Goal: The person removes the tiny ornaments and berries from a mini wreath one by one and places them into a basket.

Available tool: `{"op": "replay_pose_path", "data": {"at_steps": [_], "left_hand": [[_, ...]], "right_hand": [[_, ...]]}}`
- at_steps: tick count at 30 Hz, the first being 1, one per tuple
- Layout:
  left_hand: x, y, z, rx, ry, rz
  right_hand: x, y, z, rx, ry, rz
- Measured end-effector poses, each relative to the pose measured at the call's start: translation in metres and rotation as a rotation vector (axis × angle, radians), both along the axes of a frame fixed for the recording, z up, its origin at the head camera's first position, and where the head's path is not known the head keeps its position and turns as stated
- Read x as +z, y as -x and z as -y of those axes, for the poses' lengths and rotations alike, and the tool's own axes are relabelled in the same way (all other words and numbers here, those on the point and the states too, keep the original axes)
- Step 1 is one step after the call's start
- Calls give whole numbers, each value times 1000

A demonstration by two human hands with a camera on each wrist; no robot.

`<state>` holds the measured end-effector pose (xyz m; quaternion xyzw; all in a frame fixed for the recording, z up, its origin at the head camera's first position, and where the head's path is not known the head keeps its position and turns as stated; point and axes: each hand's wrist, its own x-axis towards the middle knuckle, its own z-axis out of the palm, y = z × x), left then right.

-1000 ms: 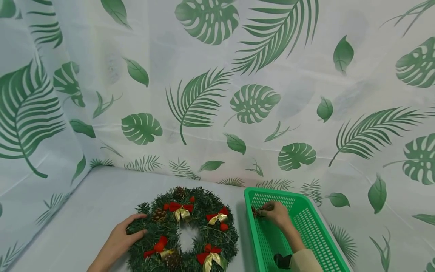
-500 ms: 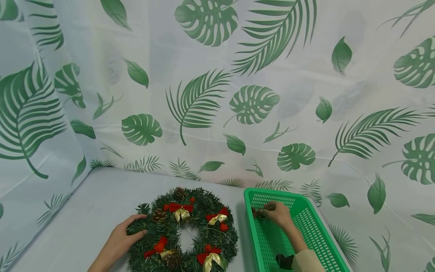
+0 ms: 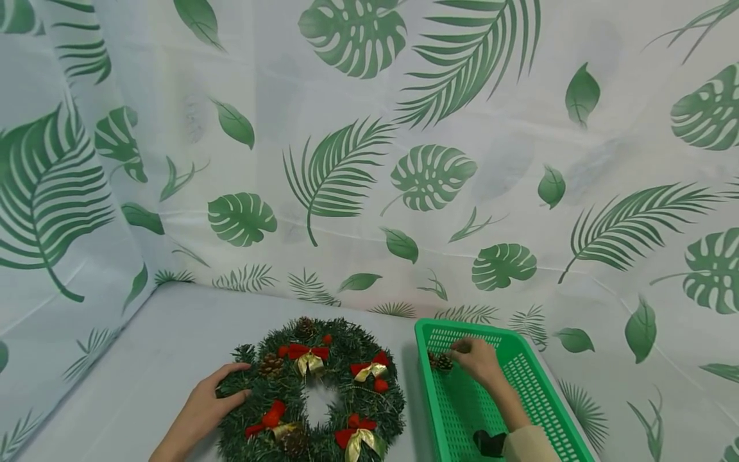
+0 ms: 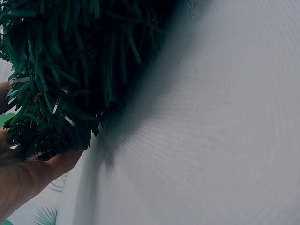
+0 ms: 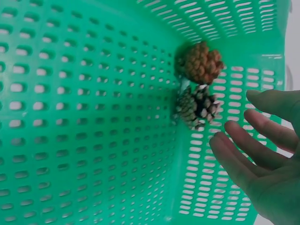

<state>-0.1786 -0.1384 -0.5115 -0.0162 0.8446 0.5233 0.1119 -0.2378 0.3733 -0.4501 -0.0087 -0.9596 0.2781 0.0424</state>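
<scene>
A green artificial wreath (image 3: 346,340) with red bows, gold bells, red berries and brown pine cones lies on the table. My left hand (image 3: 202,404) grips its left edge, thumb and fingers around the greenery (image 4: 61,93) in the left wrist view. Inside a green plastic basket (image 3: 427,385), two pine cones sit together against the side wall: a brown pine cone (image 5: 203,63) and a pale-tipped pine cone (image 5: 199,108). My right hand (image 5: 262,145) hovers just beside them, its fingers loosely spread and holding nothing.
A white tabletop (image 3: 144,359) runs beneath the wreath and basket. White curtains (image 3: 346,256) printed with green leaves stand behind and at the left. A dark device (image 3: 489,444) sits by my right sleeve (image 3: 530,444), over the basket.
My right hand has let go of the pale-tipped pine cone and drawn slightly right, so the cone now shows by itself in the basket. The left hand and wreath stay put.
</scene>
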Motion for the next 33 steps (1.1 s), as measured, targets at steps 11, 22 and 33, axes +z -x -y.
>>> {"op": "replay_pose_path", "data": {"at_steps": [11,22,33], "left_hand": [[-3,-2,0,-4,-18,-11],[2,0,-3,1,-7,-47],[0,-3,-1,10,-11,-36]], "right_hand": [[18,-4,14,69,3,-54],[49,-10,39,117,73,-62],[65,-8,72,181,269,11]]}}
